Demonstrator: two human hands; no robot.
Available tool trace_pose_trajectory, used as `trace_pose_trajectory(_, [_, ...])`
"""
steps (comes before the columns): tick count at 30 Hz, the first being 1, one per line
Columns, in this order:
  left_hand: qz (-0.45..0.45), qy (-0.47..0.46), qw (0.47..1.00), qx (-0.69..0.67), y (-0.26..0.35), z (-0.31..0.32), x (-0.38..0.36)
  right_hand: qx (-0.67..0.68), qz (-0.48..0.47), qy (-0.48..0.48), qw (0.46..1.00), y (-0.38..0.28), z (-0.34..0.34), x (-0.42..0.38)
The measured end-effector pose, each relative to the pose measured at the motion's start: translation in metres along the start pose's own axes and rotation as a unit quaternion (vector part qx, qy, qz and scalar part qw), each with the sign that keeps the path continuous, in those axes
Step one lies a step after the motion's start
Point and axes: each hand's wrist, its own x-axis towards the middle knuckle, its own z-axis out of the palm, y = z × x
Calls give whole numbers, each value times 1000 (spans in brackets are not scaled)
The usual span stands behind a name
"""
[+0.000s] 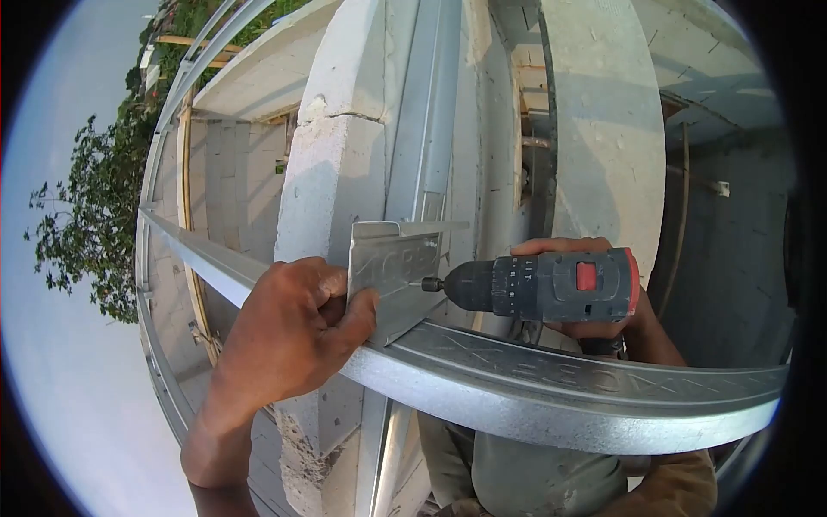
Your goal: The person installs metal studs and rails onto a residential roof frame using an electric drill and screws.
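Note:
My left hand (297, 332) pinches the left edge of a short grey metal bracket (392, 267) between thumb and fingers. The bracket stands upright against a long galvanized steel channel (551, 396) with stamped letters on its upper face. My right hand (573, 246) is wrapped round a dark grey cordless drill (551, 284) with a red switch; most of the grip is hidden behind its body. The drill lies level and points left. Its driver bit (431, 284) meets the bracket's face; whether a screw sits at the tip is too small to tell.
A cracked pale concrete wall top (332, 172) runs away from me beside a long metal profile (422, 112). Another concrete beam (603, 129) lies to the right. Curved metal rails (159, 155), a tree (95, 207) and sky are at left. Deep room spaces drop between the walls.

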Motion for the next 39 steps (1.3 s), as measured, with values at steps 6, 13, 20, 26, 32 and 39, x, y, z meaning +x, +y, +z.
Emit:
trace_pose_trajectory(6, [-45,-23,999,4,11,-1,2,32,11,-38,999,-4,-6,-1])
trace_pose_trajectory(13, [-60,-26,997,46,18,-2,0,-13,-26,-43,999,-4,-7,0])
trace_pose_trajectory(20, [-83,-45,992,82,23,-5,2,4,-19,-58,998,1,-11,1])
trace_pose_trajectory(26, [-97,-50,990,94,26,-5,3,6,-37,-56,998,1,-12,7])
trace_pose_trajectory(32, [-97,-35,992,66,25,-4,1,13,2,-66,998,-3,-13,8])
trace_pose_trajectory(39, [-97,-27,992,75,24,-3,3,22,-38,-92,995,-11,-14,12])
